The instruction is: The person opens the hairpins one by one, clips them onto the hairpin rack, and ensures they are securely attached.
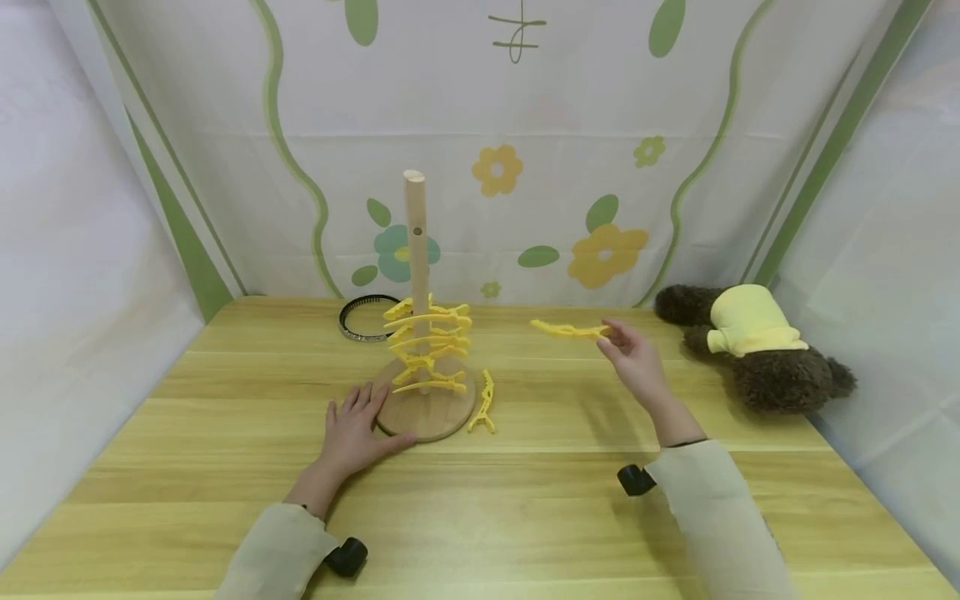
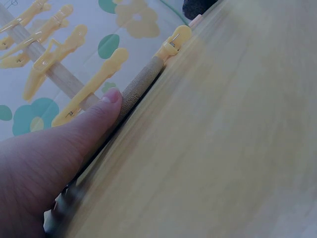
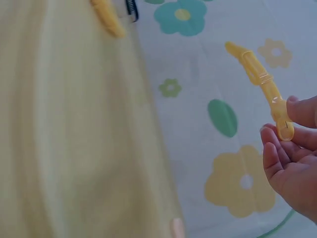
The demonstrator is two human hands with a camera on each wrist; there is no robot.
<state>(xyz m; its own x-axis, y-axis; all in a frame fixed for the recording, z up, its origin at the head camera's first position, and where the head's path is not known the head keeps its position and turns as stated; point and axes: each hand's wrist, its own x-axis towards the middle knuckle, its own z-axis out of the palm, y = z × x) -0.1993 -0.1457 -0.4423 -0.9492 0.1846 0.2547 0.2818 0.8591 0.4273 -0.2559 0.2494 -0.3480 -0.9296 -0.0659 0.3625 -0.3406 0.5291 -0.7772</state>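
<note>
Between thumb and fingers, my right hand [image 1: 636,360] pinches a yellow hair clip [image 1: 567,330] by one end, holding it out to the left above the table. The right wrist view shows the same hair clip [image 3: 257,74] with its long end pointing away from the fingers. My left hand [image 1: 362,437] rests with spread fingers at the left and front edge of a round wooden base [image 1: 426,427]. An upright wooden post [image 1: 417,267] rises from that base, with several yellow hair clips [image 1: 429,346] around its lower part. Another yellow hair clip [image 1: 484,402] lies just right of the base.
A black headband [image 1: 365,337] lies behind the stand, partly hidden by the clips. At the back right lies a brown plush toy [image 1: 780,377] in a yellow shirt. Behind the wooden table [image 1: 525,517] hangs a flower-patterned curtain [image 1: 525,108].
</note>
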